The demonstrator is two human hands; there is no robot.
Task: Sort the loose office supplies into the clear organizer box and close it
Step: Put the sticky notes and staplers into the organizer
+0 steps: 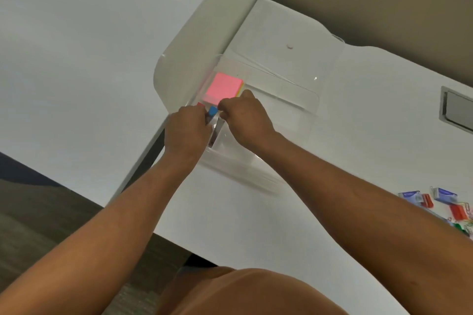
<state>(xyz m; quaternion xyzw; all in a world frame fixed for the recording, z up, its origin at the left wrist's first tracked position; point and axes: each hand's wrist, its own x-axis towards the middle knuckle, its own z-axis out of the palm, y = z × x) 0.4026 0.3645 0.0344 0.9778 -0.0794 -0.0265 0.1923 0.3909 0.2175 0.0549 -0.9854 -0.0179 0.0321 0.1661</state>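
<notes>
Both hands working inside clear organizer box (pixel 281 120) lying open on counter (pixel 358 151); left hand (pixel 188 130) and right hand (pixel 245 117) fingers pinching small blue item (pixel 212 111) beside pink sticky notes (pixel 225 84).

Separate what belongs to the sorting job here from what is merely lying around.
Job:
clear organizer box, lid open
pink sticky notes inside it
blue item between left hand and right hand
loose clips and small boxes on the desk

Lying about:
white divider
grey desk hatches
</notes>
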